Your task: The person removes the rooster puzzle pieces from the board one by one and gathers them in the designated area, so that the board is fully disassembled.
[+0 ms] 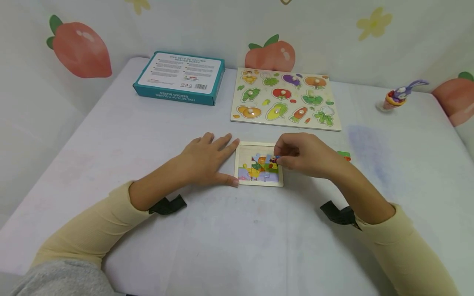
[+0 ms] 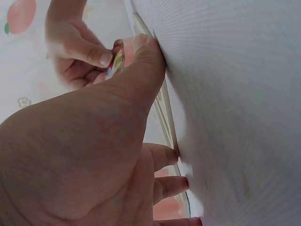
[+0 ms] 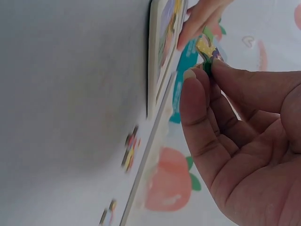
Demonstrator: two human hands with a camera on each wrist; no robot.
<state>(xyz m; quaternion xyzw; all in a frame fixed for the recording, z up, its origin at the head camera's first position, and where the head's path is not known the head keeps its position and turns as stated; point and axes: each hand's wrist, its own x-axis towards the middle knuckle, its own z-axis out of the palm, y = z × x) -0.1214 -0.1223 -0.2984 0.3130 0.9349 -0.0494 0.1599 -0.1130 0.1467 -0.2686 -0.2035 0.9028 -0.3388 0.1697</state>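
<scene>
A small wooden puzzle tray (image 1: 259,184) lies on the table between the two hands, with several joined jigsaw pieces (image 1: 259,173) in its lower part. The left hand (image 1: 207,160) has its fingers spread; thumb and index fingertips touch the tray's left edge. Over the tray's right side, the right hand (image 1: 307,156) pinches a colourful jigsaw piece (image 3: 205,47) between thumb and fingertips. In the right wrist view that piece is held up, above the level of the tray. A loose piece (image 1: 344,156), green and red, shows beyond the right wrist, partly hidden by it.
Behind the tray lies a vegetable peg board (image 1: 266,102). A teal-edged box (image 1: 177,76) sits at the back left, a small purple-eared figure (image 1: 398,96) at the back right. More loose pieces (image 3: 128,153) lie on the table in the right wrist view.
</scene>
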